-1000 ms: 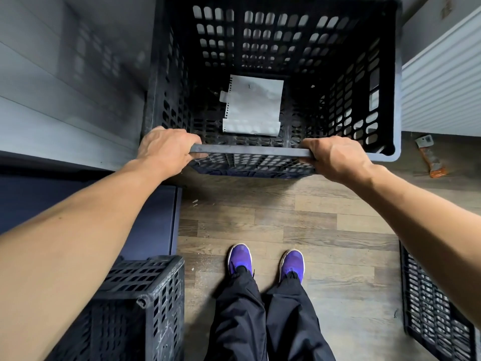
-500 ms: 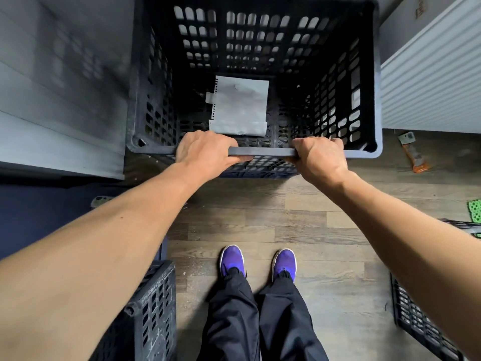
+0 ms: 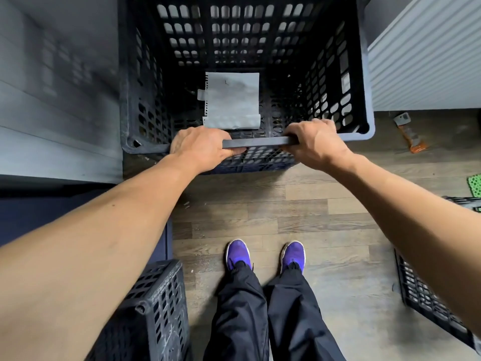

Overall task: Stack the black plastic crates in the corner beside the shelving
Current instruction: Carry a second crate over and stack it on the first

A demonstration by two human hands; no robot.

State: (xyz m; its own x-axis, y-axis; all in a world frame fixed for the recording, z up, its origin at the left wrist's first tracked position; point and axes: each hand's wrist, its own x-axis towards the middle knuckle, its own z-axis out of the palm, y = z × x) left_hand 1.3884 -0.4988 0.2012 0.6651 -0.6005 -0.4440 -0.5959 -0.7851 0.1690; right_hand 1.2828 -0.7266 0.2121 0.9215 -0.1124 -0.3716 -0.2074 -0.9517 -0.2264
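A large black plastic crate (image 3: 361, 74) with perforated walls fills the top middle of the head view, close against grey shelving (image 3: 57, 113) on its left. A white sheet of paper (image 3: 233, 100) lies on its bottom. My left hand (image 3: 200, 149) and my right hand (image 3: 312, 144) both grip the crate's near rim, a short stretch of rim showing between them. A second black crate (image 3: 158, 303) stands by my left leg, partly hidden under my left forearm. Part of a third black crate (image 3: 421, 290) shows at the lower right.
A white ribbed panel (image 3: 426, 56) stands right of the held crate. An orange-handled tool (image 3: 411, 136) lies on the wood-look floor (image 3: 299, 212) below it. A green mesh item (image 3: 475, 183) sits at the right edge. My purple shoes (image 3: 265, 254) stand in the middle.
The crate has shifted left toward the shelving and then back a little to the right. My left hand slid along the rim from the left corner toward the middle.
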